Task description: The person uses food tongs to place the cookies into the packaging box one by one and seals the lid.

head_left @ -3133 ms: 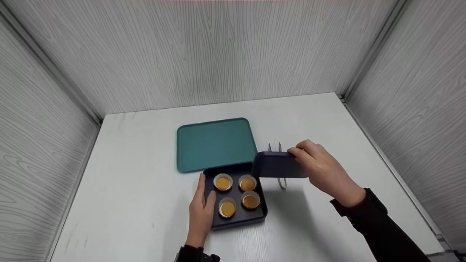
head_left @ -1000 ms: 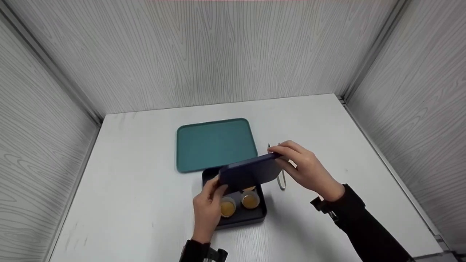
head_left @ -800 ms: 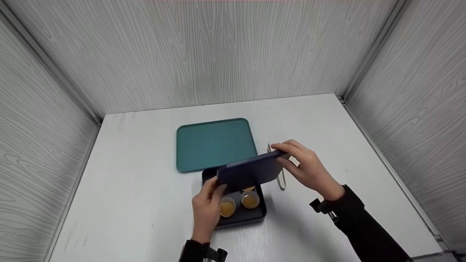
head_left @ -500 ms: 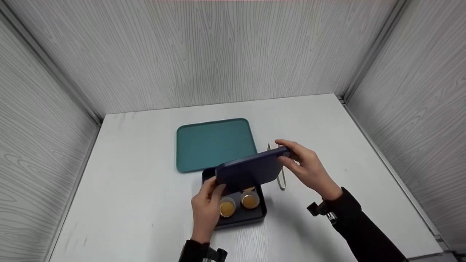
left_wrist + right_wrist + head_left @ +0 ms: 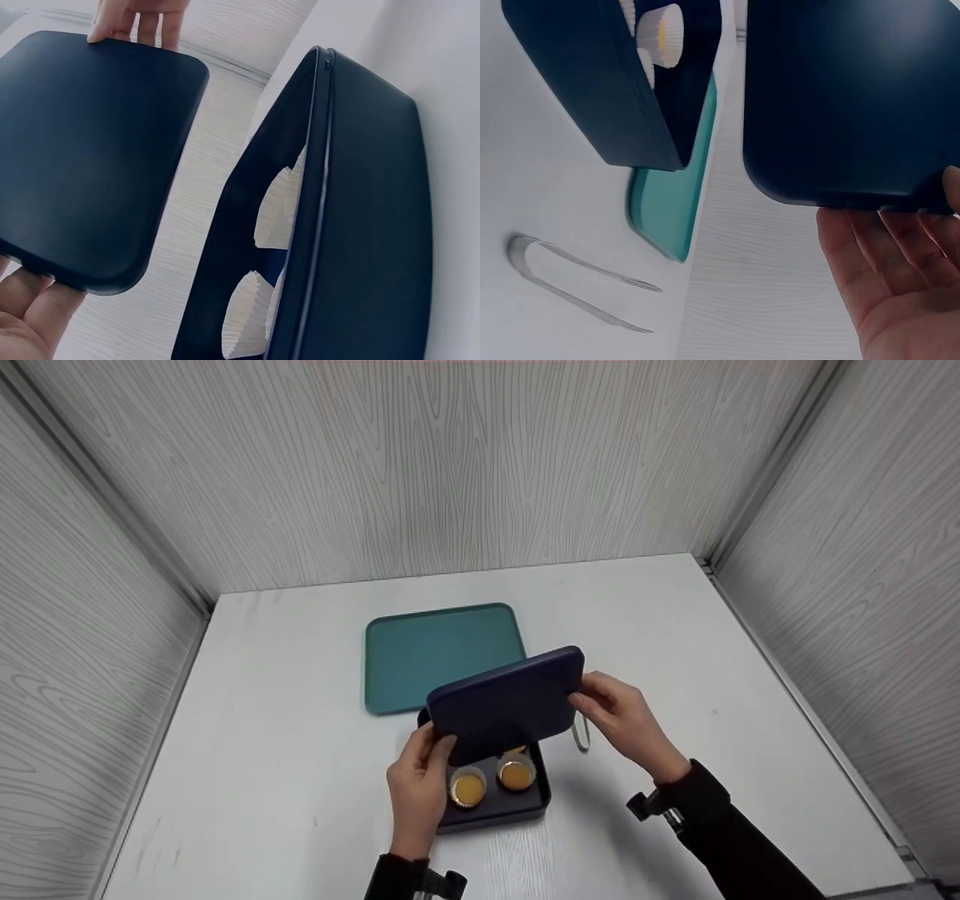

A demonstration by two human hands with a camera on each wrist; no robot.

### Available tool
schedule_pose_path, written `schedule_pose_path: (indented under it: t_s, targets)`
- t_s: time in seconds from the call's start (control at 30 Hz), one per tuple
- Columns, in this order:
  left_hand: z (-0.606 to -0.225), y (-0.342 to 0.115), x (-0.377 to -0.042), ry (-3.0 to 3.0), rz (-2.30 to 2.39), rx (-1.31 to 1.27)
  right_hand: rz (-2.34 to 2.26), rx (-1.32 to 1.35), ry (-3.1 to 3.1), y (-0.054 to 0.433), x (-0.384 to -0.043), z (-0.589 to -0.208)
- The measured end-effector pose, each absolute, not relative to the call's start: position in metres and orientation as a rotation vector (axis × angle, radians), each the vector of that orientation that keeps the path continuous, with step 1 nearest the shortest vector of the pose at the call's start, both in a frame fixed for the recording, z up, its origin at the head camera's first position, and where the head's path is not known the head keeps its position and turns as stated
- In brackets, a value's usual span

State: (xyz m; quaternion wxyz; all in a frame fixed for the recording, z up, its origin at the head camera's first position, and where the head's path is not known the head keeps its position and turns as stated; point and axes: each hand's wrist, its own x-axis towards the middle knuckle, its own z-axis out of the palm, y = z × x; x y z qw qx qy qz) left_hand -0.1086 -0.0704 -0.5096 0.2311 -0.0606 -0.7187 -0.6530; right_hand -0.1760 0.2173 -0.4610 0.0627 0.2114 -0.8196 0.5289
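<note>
A dark navy lid [image 5: 510, 701] is held tilted above a matching box [image 5: 499, 810] by both hands. My left hand [image 5: 417, 795] pinches its left edge, thumb on the near face. At the right edge my right hand [image 5: 626, 724] grips it between thumb and fingers, which the right wrist view shows behind the rim. Inside the box sit small yellow cakes in pleated paper cups, such as the front-left cupcake [image 5: 469, 789] and the front-right cupcake [image 5: 516, 774]. The lid hides most of the back of the box. In the left wrist view the lid [image 5: 90, 157] stands apart from the box [image 5: 367, 202].
A teal tray [image 5: 442, 656] lies flat behind the box. Metal tongs [image 5: 577, 285] rest on the white table [image 5: 262, 735] to the right of the box, partly covered by the lid and right hand in the head view. Grey wood-grain panels [image 5: 420, 472] enclose the table.
The lid came from the right over the box, and the left hand left the box's side to take its edge. Lately the lid's face turned more toward the head camera; the right hand slid down its edge.
</note>
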Motion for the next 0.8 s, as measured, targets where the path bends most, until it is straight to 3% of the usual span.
schedule_pose_path:
  t_s: [0.5, 0.8]
  targets:
    - [-0.513, -0.076, -0.108, -2.039, -1.841, -0.070, 1.584, 0.536, -2.541, 0.205, -0.172, -0.474]
    - [-0.515, -0.086, -0.111, -2.215, -1.529, -0.057, 1.525, 0.475, -2.586, 0.194, -0.171, -0.487]
